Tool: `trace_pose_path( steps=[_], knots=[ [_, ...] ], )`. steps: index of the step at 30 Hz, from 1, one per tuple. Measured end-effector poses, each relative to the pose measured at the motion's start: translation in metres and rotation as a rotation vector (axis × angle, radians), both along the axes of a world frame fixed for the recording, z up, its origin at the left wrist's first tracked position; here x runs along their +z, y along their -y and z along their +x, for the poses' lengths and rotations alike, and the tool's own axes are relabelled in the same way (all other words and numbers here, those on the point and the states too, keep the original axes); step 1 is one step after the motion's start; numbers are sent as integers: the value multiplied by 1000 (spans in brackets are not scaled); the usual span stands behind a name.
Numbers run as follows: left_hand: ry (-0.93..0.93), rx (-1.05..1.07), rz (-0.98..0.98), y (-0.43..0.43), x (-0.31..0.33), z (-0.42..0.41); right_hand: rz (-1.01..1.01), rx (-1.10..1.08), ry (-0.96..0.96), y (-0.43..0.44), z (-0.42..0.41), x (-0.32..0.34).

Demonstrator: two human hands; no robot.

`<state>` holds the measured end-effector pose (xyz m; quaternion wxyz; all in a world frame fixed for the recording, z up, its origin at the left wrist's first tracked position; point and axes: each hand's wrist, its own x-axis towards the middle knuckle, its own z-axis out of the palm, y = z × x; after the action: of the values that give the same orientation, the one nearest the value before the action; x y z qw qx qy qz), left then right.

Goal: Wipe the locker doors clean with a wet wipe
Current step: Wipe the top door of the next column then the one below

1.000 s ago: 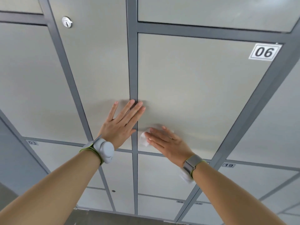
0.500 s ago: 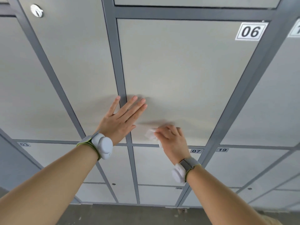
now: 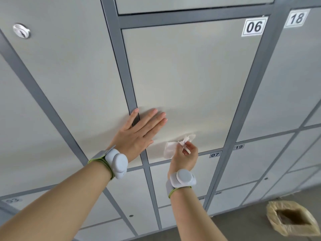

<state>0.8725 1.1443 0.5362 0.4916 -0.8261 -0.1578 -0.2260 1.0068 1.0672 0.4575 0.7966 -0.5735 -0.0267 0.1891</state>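
The pale grey locker door numbered 06 [image 3: 191,80] fills the middle of the head view. My left hand [image 3: 139,133] lies flat with straight fingers across the grey frame bar and the door's lower left part. My right hand [image 3: 185,157] is just off the door's bottom edge, palm turned towards me, and pinches a crumpled white wet wipe [image 3: 173,146] between thumb and fingertips. The wipe hangs loose in front of the door's lower edge. Whether it touches the door I cannot tell.
Dark grey frame bars [image 3: 121,66] separate the doors. Door 18 [image 3: 286,84] is to the right, doors 07 [image 3: 199,173] and 19 [image 3: 251,162] below. A round lock [image 3: 21,31] sits on the upper left door. A bin lined with a tan bag [image 3: 291,219] stands on the floor at lower right.
My right hand lifted off the door, turned its palm towards me and bunched the wipe in its fingertips. The left hand stayed flat. The view swung right, bringing the bin into sight.
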Motion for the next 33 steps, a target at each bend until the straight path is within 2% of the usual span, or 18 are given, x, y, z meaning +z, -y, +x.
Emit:
trace_pose_path(
  steps=[4,9,11,14,20,24,30,33],
  knots=[
    [-1,-14,19,-4,-1,1,-53,-66,-29,-10,-4,-9],
    [-11,-2,38,-6,-4,1,-149,-38,-238,-16,-2,-38],
    [-1,-9,36,-6,-4,1,-186,-21,-264,-18,0,-45],
    [5,-23,32,-7,-5,1,-178,-49,-209,-21,7,-37],
    [21,-41,40,-7,-6,3,-39,-169,-71,-21,16,11],
    [28,-64,28,-5,-5,4,-33,-173,-50,-23,23,1],
    [10,-76,1,-3,-6,7,-238,-91,-147,-21,36,-45],
    [6,-89,-1,-1,-9,12,-271,-30,-127,-16,48,-53]
  ],
)
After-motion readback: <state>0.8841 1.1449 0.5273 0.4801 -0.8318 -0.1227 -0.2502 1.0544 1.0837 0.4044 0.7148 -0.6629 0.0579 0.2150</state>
